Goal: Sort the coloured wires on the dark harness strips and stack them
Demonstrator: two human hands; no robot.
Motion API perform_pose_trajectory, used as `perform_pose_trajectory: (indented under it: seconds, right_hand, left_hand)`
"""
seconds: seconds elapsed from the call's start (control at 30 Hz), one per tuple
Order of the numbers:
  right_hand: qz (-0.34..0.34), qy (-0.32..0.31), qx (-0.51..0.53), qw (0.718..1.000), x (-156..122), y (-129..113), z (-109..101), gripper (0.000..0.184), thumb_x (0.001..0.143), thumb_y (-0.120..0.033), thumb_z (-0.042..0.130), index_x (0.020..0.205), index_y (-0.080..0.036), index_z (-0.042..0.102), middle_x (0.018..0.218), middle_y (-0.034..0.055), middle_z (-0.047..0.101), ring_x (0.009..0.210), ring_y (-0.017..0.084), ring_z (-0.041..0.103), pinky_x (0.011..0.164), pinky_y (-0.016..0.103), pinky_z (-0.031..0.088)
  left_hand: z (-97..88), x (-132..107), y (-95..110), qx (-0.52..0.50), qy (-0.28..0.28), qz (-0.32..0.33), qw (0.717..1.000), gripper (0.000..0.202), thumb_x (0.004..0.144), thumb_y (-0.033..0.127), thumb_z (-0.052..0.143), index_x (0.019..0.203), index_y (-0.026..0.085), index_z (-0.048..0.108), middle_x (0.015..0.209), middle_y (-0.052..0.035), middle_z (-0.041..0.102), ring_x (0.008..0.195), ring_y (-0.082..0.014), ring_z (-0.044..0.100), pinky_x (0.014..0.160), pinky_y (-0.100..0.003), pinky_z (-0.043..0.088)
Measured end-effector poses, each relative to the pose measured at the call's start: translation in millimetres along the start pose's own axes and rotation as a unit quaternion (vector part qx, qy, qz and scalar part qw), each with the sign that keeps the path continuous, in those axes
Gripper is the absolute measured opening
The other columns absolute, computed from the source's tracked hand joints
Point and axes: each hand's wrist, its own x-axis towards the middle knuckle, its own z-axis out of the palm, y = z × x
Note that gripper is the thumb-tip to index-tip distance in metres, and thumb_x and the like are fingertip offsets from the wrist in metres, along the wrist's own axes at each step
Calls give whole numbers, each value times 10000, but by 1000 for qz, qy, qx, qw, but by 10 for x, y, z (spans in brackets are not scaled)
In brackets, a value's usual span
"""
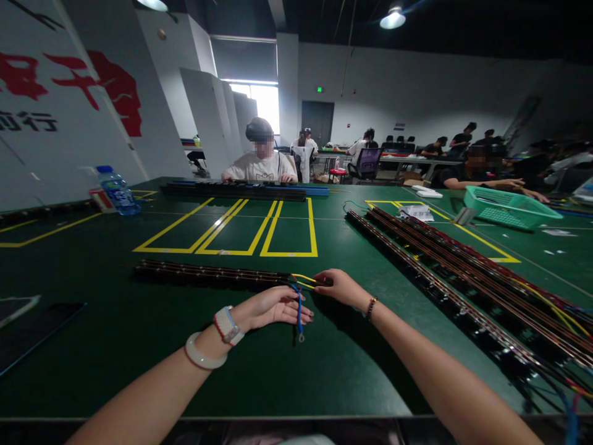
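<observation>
On our green table: a heap of long strips at right; one single strip lying crosswise before us; our right hand pinching its yellow wire at the strip's end; our left hand just beside, fingers loosely closed on the blue wire.

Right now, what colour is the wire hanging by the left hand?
Blue; the wire shows best in head view.

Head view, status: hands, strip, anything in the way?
Left hand touching blue wire, grip unclear. Right hand pinching yellow wire. Strip flat on table, wire end at hands. Other strips apart.
</observation>
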Motion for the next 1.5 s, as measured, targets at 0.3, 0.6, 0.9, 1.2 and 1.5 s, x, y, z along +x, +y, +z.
perform_pose_trajectory:
  seconds: [0.3,0.6,0.9,1.2,1.5]
  right_hand:
    - [-27,-39,12,999,-124,-255,10,95,760,-221,610,825,-162,573,733,-14,602,622,102,517,521,188,356]
    - [-112,-38,-292,949,-304,-629,180,184,879,-183,463,1047,-154,533,842,86,661,666,168,606,543,241,344]
    - [-189,-33,-328,925,-363,-720,210,184,907,-211,445,960,-124,598,819,112,660,672,193,617,605,270,399]
    - [-120,-10,-111,986,-251,-505,-238,153,886,-297,518,913,-198,631,712,2,605,627,115,531,561,211,341]
    - [-253,-139,-31,957,-216,-422,-177,185,830,-306,625,980,-201,653,863,23,600,763,130,540,693,228,427]
  left_hand:
    - [73,48,-53,-16,45,43,998,320,864,383,517,991,89,530,938,-181,675,882,-238,671,913,-405,441]
    - [64,118,-172,-33,47,114,992,226,844,318,586,904,100,586,902,-120,677,840,-180,646,839,-331,463]
    - [61,160,-209,-22,65,121,990,217,770,304,679,783,101,604,788,-62,665,714,-123,609,733,-255,469]
    - [93,126,-164,-36,84,112,989,67,851,193,557,843,126,560,792,-72,659,731,-151,642,736,-270,486]
    - [111,120,-133,-27,73,109,991,77,874,146,499,843,104,556,778,-83,657,708,-144,638,739,-276,494]
